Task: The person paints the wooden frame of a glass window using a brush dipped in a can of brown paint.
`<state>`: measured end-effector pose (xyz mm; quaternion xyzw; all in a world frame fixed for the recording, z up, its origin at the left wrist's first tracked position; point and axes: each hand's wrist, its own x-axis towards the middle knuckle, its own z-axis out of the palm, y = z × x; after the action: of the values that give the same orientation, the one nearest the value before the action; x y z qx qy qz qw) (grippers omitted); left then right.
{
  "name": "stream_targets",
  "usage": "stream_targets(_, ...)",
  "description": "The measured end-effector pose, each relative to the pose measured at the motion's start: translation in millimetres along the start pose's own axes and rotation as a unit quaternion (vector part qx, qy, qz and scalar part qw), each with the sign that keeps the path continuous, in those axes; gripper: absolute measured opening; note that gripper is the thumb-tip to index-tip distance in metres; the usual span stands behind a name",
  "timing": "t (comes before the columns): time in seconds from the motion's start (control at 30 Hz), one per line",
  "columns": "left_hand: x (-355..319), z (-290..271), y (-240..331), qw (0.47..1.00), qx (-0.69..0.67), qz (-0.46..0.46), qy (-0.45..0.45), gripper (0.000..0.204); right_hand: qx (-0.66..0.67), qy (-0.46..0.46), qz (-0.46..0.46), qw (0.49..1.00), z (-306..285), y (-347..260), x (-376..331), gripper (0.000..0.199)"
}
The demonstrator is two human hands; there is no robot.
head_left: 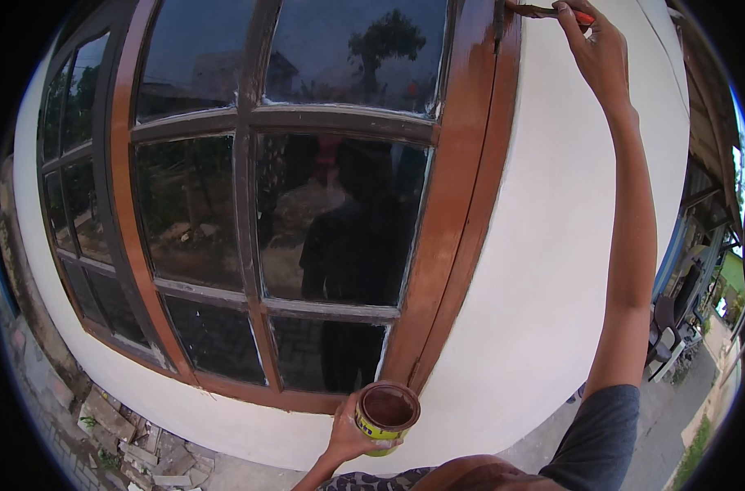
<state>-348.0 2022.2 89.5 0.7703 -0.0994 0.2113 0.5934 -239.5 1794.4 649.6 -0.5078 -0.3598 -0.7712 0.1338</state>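
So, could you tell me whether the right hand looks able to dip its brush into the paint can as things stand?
Probably yes: the right hand holds the brush high at the window frame, and nothing stands between it and the open paint can in the left hand.

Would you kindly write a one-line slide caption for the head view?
Right hand holds a brush to the brown window frame; left hand holds an open paint tin.

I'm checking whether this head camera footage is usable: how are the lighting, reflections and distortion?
In the head view, soft even daylight with no hard shadows; the window panes mirror a tree, sky and a dark silhouette, hiding the inside; fisheye bends the brown frame and white wall strongly, with black corners; the right hand with the brush sits cramped at the top rim; the left hand and paint tin look sharp.
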Motion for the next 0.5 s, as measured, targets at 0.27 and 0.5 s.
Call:
stream_targets(0.27,4.0,5.4,5.3,1.000,-0.021,0.018,0.007,0.105,0.013,0.089,-0.048,0.995,22.0,38.1,65.1,0.019)
stream_targets(0.5,2.2,5.2,-3.9,1.000,-0.019,0.022,0.007,0.105,0.001,0.062,-0.055,0.997,13.5,15.7,15.0,0.019)
